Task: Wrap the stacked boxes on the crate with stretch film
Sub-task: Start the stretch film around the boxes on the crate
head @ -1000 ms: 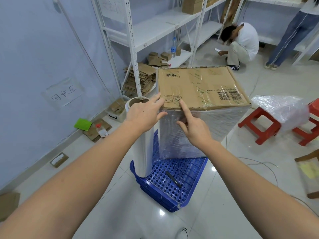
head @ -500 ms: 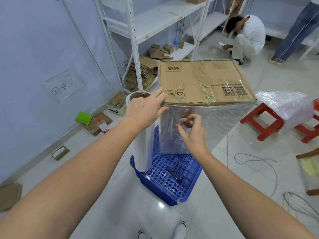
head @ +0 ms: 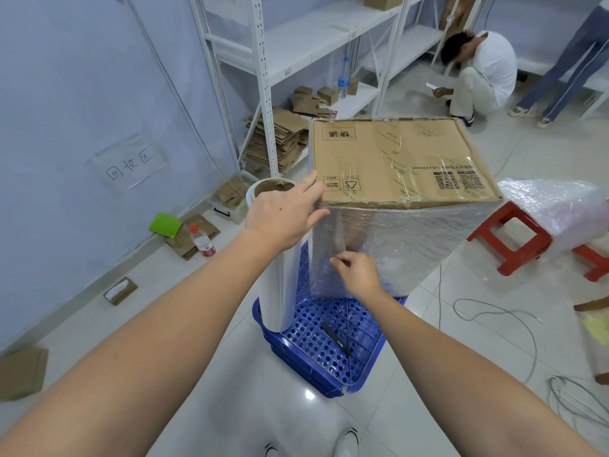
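A stack of cardboard boxes (head: 392,159) stands on a blue perforated crate (head: 329,354); its sides are covered in clear stretch film (head: 405,245). A tall roll of stretch film (head: 280,285) stands upright on the crate's left corner, beside the stack. My left hand (head: 283,214) rests on the top of the roll, fingers straight and touching the top box's near-left corner. My right hand (head: 359,273) is lower, at the wrapped front side near the left edge, with curled fingers that pinch the film.
A black pen-like tool (head: 336,338) lies on the crate. Red stools (head: 514,239) carry a bundle of film on the right. Cables (head: 494,318) trail on the floor. White shelving (head: 263,94) and flattened cartons stand behind. A person crouches at the back right (head: 481,70).
My right hand has dropped from the top box's front edge down to the wrapped side and its fingers have curled. My left hand stays on the roll.
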`<state>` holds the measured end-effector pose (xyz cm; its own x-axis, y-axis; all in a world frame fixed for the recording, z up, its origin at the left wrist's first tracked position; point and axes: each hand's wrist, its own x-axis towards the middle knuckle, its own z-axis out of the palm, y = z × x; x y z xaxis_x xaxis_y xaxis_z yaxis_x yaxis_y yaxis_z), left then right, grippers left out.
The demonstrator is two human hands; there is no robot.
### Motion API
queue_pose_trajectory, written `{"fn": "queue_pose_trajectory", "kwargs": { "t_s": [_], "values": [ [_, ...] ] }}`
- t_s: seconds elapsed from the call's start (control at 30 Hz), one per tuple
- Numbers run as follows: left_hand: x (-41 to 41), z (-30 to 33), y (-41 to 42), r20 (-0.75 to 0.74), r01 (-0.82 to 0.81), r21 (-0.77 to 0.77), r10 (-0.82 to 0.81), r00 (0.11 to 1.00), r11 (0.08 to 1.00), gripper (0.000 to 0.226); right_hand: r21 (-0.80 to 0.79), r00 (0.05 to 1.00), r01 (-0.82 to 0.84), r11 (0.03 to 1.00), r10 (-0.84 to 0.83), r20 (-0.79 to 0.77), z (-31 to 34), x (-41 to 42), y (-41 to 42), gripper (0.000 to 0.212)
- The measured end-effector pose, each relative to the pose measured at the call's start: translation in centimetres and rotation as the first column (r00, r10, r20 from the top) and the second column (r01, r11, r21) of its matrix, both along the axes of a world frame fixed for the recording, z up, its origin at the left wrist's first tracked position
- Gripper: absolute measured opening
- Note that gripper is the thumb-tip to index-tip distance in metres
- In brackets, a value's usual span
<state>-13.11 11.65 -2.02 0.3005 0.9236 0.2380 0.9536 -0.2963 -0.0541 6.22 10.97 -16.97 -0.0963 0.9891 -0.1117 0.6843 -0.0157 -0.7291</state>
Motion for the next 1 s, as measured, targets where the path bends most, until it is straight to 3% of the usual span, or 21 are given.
{"fn": "queue_pose_trajectory", "kwargs": {
  "t_s": [0.3, 0.37, 0.53, 0.6, 0.73, 0.83, 1.0],
  "values": [
    [0.0, 0.0, -0.1, -0.002, 0.006, 0.023, -0.006, 1.0, 1.0, 0.04, 0.087, 0.984, -0.078, 0.993, 0.062, 0.167, -1.2, 2.2, -1.0, 0.019],
    [0.0, -0.1, 0.0, 0.001, -0.002, 0.025, 0.002, 1.0, 1.0, 0.041, 0.056, 0.993, -0.079, 0.995, 0.074, 0.094, -1.3, 2.1, -1.3, 0.02],
    [0.1, -0.1, -0.3, 0.014, -0.017, 0.023, 0.017, 1.0, 1.0, 0.04, -0.17, 0.963, -0.098, 0.981, 0.05, -0.267, -0.5, 0.6, -1.9, 0.007],
    [0.2, -0.1, -0.4, 0.013, -0.028, 0.018, 0.028, 1.0, 0.999, 0.039, -0.21, 0.934, -0.094, 0.973, 0.014, -0.357, -0.6, 0.2, -1.9, 0.018],
    [0.3, -0.1, -0.7, 0.011, -0.04, 0.009, 0.04, 0.999, 0.999, 0.04, -0.157, 0.975, -0.06, 0.986, 0.024, -0.22, -0.9, 0.2, -1.7, 0.003],
    [0.3, 0.0, -0.8, 0.013, -0.032, 0.009, 0.032, 0.999, 0.999, 0.04, -0.114, 0.996, -0.034, 0.993, 0.025, -0.086, -1.2, 1.1, -1.4, 0.013],
    [0.6, 0.0, -0.8, -0.008, -0.049, 0.003, 0.049, 0.999, 0.999, 0.04, -0.06, 0.996, -0.04, 0.997, 0.035, -0.084, 1.1, 0.9, -1.6, 0.018]
  ]
}}
